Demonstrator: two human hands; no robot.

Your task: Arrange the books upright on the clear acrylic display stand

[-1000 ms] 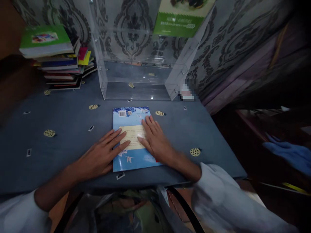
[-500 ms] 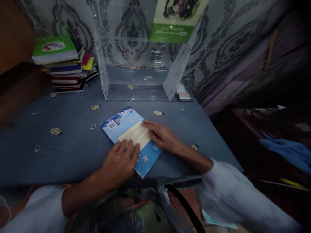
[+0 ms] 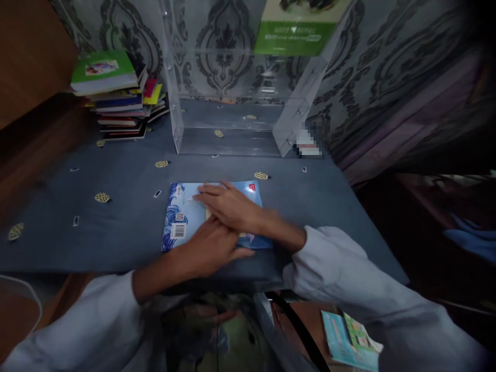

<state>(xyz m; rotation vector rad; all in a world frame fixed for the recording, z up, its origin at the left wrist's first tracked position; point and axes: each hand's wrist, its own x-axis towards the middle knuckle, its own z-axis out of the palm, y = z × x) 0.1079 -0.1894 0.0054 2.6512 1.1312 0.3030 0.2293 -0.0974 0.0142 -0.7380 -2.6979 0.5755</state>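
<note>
Blue glossy paperback with dark-blue wave artwork [image 3: 191, 211]: flat near front edge of table, long side running left to right; wave end and white barcode [image 3: 178, 231] at left, small red mark [image 3: 251, 187] at upper right corner; middle covered by hands.
Left hand [image 3: 215, 244]: palm down over the book's lower middle, thumb spread out to the right; nothing pinched; fingertips partly hidden under the other hand.
Right hand [image 3: 229, 205]: laid across left hand's fingers, own fingers stretched left over the cover, nearly together; nothing pinched; how hard it presses, cannot tell.
Table cover: dark blue-grey cloth with yellow pineapple prints [image 3: 127, 227], under the book.
Rack: clear acrylic display stand [image 3: 232, 150], behind the book; green-and-cream booklet [image 3: 298, 33] in its upper right.
Stack: uneven pile of mixed books [image 3: 120, 106], back left, thick green-covered book [image 3: 103, 72] on top.
Beside rack: pixelated item [image 3: 309, 146], right side, cannot identify.
Below table: light-blue and green booklets [image 3: 351, 338], lower right.
</note>
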